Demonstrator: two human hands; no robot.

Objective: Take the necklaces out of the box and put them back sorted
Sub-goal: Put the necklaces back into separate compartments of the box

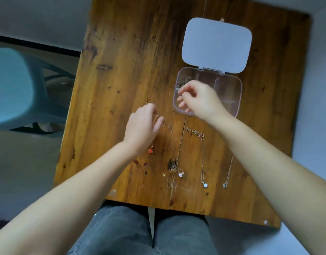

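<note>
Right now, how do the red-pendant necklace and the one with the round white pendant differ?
The red-pendant necklace lies left, its gold chain partly under the left hand; the round-pendant necklace lies clear of both hands. Its chain looks silvery and runs straight in full view; the red one's is mostly hidden. Both lie on the table, outside the box.

Soft, even, dimmish light; faint shadows, slight motion blur, wide-angle bending at the edges.
</note>
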